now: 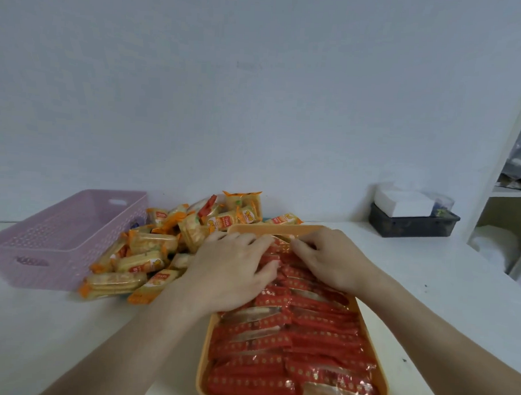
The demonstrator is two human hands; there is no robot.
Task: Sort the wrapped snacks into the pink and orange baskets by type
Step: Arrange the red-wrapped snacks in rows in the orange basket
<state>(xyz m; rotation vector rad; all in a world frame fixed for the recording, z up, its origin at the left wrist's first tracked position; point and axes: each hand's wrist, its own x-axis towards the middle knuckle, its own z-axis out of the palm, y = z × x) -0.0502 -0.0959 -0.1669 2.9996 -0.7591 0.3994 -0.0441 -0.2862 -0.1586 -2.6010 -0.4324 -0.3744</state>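
Observation:
The orange basket lies in front of me, packed with rows of red wrapped snacks. Both hands rest on the snacks at its far end. My left hand lies flat with spread fingers on the red packets. My right hand has its fingertips curled on a red packet near the far rim. A heap of yellow-and-orange wrapped snacks sits on the table left of the basket. One red packet lies on top of that heap. The pink basket stands at the far left, and its visible inside holds nothing.
The white table meets a pale wall at the back. A dark box with a white carton on it stands at the back right. White shelving rises at the right edge.

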